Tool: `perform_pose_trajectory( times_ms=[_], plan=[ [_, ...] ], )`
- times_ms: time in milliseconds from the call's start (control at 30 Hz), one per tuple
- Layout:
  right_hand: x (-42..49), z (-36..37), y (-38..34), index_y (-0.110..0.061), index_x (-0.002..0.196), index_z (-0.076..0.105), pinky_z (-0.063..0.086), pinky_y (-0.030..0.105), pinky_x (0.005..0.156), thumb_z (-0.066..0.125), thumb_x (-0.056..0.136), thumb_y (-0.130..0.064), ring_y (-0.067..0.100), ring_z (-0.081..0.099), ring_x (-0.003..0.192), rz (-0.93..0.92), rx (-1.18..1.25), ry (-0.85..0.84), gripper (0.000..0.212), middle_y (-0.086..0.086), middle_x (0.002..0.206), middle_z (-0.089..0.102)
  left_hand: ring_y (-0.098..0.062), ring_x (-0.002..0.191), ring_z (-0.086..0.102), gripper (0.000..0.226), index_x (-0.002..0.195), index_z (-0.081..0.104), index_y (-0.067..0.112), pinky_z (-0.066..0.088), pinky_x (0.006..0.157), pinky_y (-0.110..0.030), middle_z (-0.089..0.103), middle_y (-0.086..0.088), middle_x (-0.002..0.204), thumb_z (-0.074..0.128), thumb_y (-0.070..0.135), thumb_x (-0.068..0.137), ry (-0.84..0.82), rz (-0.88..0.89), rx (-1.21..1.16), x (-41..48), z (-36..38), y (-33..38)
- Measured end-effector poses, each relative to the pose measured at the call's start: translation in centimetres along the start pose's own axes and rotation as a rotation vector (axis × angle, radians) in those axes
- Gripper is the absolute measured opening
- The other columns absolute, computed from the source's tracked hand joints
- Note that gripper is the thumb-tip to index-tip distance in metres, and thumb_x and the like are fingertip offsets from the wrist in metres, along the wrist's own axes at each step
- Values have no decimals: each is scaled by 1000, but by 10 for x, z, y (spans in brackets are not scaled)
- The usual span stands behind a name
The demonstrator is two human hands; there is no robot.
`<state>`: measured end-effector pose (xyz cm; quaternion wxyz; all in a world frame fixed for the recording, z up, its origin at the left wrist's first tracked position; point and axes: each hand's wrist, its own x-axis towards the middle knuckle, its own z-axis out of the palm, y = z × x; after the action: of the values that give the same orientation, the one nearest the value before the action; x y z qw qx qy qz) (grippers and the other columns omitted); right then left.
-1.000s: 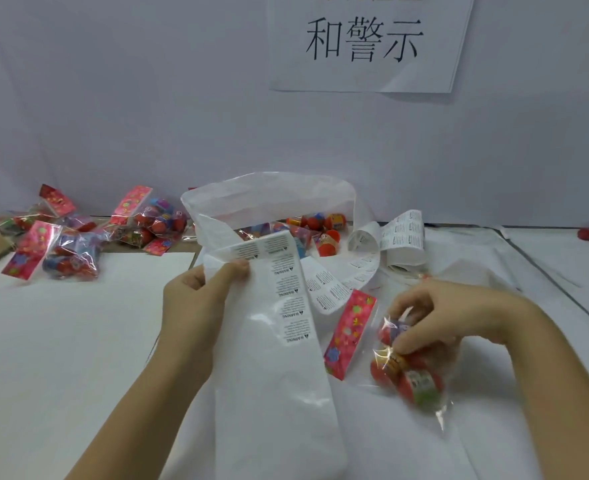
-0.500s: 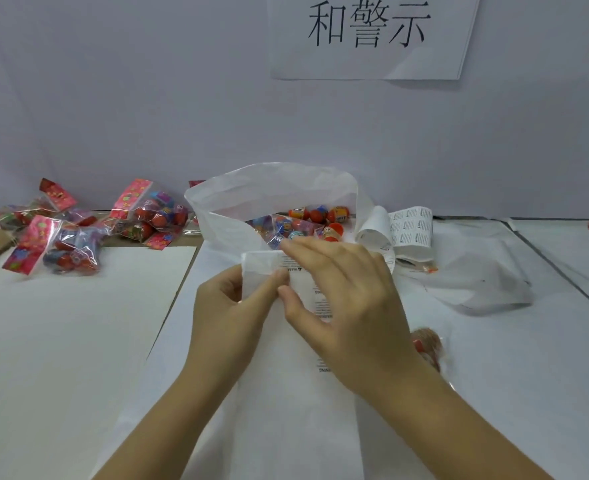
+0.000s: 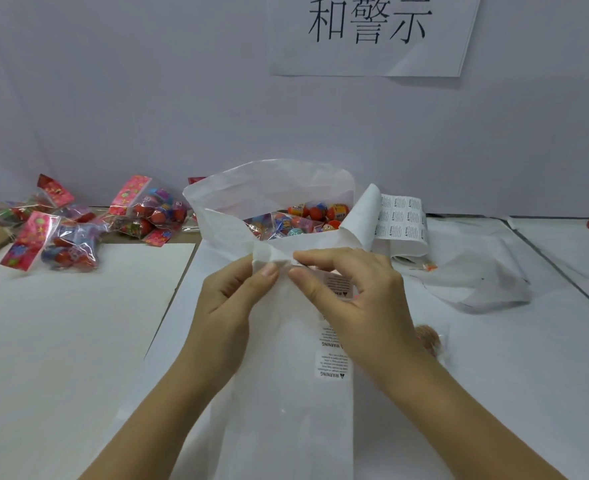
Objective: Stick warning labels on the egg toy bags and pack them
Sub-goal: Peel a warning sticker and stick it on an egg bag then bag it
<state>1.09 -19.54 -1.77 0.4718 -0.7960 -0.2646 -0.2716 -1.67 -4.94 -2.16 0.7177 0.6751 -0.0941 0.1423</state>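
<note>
Head view shows my left hand [image 3: 230, 299] pinching the top edge of the long white paper backing strip [image 3: 286, 410], thumb on the front and fingers curled behind. My right hand [image 3: 359, 299] has thumb and forefinger closed on that same edge, touching my left thumb. From here I cannot tell whether they have caught the corner of the top black-printed white warning label [image 3: 338, 285] or only the backing.

The clear plastic egg toy bag [image 3: 428, 336] that I take to be next lies on the white table [image 3: 61, 341], just right of the strip and mostly hidden behind my right wrist. The big white plastic sack [image 3: 272, 188] of loose egg toys stands open just beyond my hands.

To do this peel well, I should hold the backing taut with my left hand and bend its edge away, so the label's corner lifts by itself. Then I would draw the label off slowly and low, touching only a corner so the glue stays clean. The backing looks thin and creased at the top, so a hard tug could tear it or curl the label onto itself.
</note>
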Motion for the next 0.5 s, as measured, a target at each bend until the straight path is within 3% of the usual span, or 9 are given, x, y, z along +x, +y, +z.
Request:
perform_pose_trajectory(
  times_ms=[100, 200, 267, 333, 367, 433, 500],
  plan=[
    [4, -4, 2, -22, 92, 75, 35, 32, 89, 63, 85, -43, -1, 57, 88, -42, -95, -34, 25, -17, 89, 72, -21, 86, 67, 22, 86, 77, 31, 53, 78, -39, 71, -11, 84, 60, 42, 79, 23, 27, 104, 0, -1, -3],
    [5, -7, 3, -23, 91, 75, 33, 35, 90, 62, 87, -40, 4, 60, 83, -56, -141, -79, 22, -12, 87, 74, -39, 109, 58, 32, 92, 74, 40, 42, 97, -61, 72, -3, 93, 51, 56, 77, 14, 5, 242, 0, -2, -7],
    [5, -8, 5, -22, 88, 75, 33, 33, 90, 61, 87, -35, -9, 55, 88, -50, -136, -79, 19, -12, 85, 73, -37, 104, 54, 29, 87, 72, 47, 39, 98, -53, 69, 9, 84, 47, 60, 77, 12, 24, 324, 0, -2, -7],
    [5, -9, 6, -21, 85, 75, 32, 29, 87, 61, 87, -32, -27, 40, 92, -54, -119, -69, 18, -12, 82, 72, -12, 97, 50, 24, 81, 66, 58, 29, 93, -23, 62, 21, 76, 42, 61, 78, 30, 79, 452, -1, -2, -6],
    [6, -9, 7, -20, 84, 75, 32, 29, 86, 61, 86, -30, -32, 35, 92, -55, -111, -67, 18, -11, 81, 72, 0, 93, 46, 23, 80, 63, 62, 25, 86, -14, 61, 25, 77, 40, 61, 78, 36, 90, 503, -1, -2, -5],
    [5, -10, 8, -19, 83, 75, 31, 28, 85, 60, 86, -30, -36, 30, 93, -43, -91, -74, 18, -8, 79, 72, 13, 86, 40, 24, 79, 62, 63, 23, 80, -8, 60, 31, 79, 38, 62, 78, 35, 86, 540, -1, -1, -4],
    [5, -11, 8, -19, 84, 75, 30, 27, 86, 59, 86, -31, -38, 28, 93, -30, -84, -92, 20, -6, 79, 72, 14, 83, 41, 27, 73, 63, 51, 23, 80, -8, 59, 31, 78, 39, 59, 80, 41, 110, 546, -1, -2, -6]
  ],
)
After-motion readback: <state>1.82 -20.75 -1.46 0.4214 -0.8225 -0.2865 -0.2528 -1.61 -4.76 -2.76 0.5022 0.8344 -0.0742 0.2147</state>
